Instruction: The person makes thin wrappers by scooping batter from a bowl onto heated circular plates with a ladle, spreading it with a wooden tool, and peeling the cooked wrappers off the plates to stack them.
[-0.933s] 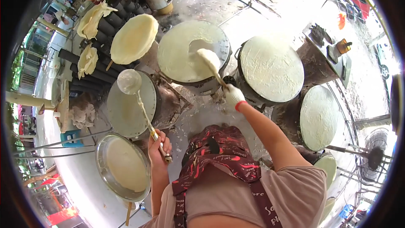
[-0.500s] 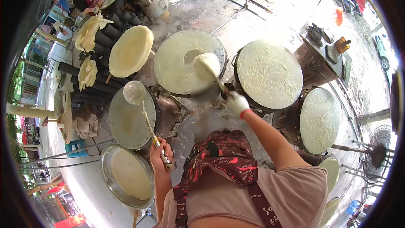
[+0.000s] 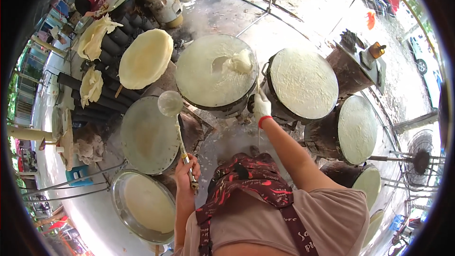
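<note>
Right hand (image 3: 262,105), gloved: fingers appear closed round the handle of a spreader (image 3: 241,61), their inner side hidden. The pale spreader head is over the far right part of the middle griddle (image 3: 197,99), among batter (image 3: 196,73); firm contact cannot be confirmed. Beside the head, to its left, a darker patch shows through thinner coating.

Left hand (image 3: 187,173), bare: fingers clamped on the lower handle of a ladle (image 3: 170,103), whose bowl overlaps the upper right rim of the left griddle (image 3: 148,135) in view; its height above cannot be told.

Technique, as judged: the spreader is best held level and drawn in smooth arcs with light, even pressure — a tipped edge could drag the layer and widen the thin patch. The ladle should stay well aside, bowl uppermost, lest it drip.

Orientation: the spreader's long axis runs away from the wearer and slightly left, head farthest. The ladle's slants from lower right to upper left — bowl pointing away, handle end near the wearer.
</note>
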